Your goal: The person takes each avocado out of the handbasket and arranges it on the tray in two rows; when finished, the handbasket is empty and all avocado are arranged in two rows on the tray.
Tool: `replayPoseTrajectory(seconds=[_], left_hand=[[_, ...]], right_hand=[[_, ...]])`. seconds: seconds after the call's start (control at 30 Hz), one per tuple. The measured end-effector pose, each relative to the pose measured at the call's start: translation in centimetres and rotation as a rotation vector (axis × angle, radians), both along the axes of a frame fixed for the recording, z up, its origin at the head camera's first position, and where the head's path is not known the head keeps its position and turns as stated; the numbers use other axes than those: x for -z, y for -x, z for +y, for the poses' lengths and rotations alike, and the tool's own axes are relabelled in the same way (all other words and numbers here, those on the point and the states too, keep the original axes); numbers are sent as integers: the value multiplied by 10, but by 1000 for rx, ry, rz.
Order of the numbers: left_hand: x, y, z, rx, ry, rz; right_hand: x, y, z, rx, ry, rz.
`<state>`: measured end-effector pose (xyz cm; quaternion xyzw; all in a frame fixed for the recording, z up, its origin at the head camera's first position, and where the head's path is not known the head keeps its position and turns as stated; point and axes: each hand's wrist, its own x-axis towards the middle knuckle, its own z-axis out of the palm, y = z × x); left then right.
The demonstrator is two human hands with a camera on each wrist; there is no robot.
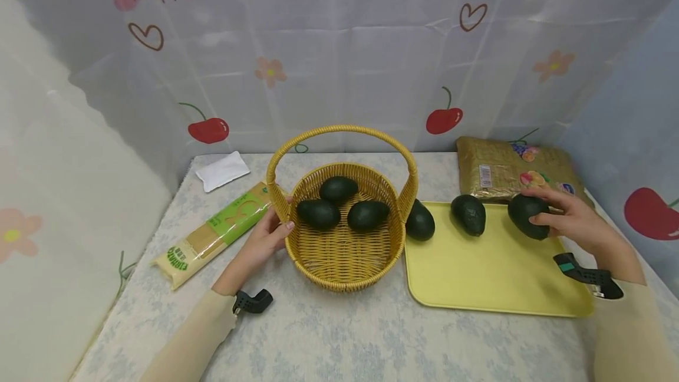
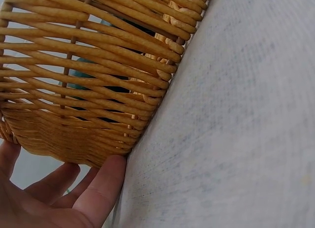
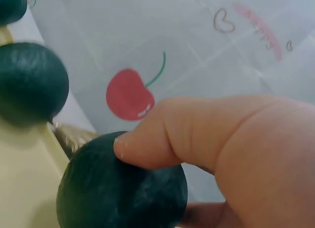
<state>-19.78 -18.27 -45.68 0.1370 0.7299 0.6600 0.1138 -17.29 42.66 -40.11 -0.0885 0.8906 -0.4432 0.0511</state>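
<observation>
My right hand [image 1: 575,217] grips a dark green avocado [image 1: 525,215] at the back right of the yellow tray [image 1: 493,276]; the right wrist view shows the thumb pressed on the avocado [image 3: 123,188]. Two more avocados are at the tray's back edge, one in the middle [image 1: 469,215] and one at the left [image 1: 420,221], partly hidden by the basket. My left hand [image 1: 265,234] touches the outside of the yellow woven basket [image 1: 345,282], its fingers [image 2: 101,193] spread against the wall. Inside the basket lie three avocados [image 1: 338,189].
The basket's tall arched handle [image 1: 342,128] rises above it. Left of the basket lies a long green and yellow packet [image 1: 220,229], with a small white packet [image 1: 223,171] behind. A gold bag [image 1: 514,167] lies behind the tray, near the curtain [image 1: 345,87].
</observation>
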Motion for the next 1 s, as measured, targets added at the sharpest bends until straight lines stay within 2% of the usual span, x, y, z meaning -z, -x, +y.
replayPoseTrajectory(seconds=[0.2,0.33,0.47,0.73,1.0], left_hand=[[1,-1,0,9,-3,28],[0,-1,0,11,2,20],[-2,-1,1,5,3,-10],[-3,-1,2,4,5,-11],[-2,-1,2,-1,13,-4]], right_hand=[[8,4,0,67,-135,29],[10,7,-3,75,-218,61],[10,8,-6,56,-255,50],[4,8,-8,55,-282,4],[3,7,0,89,-316,41]])
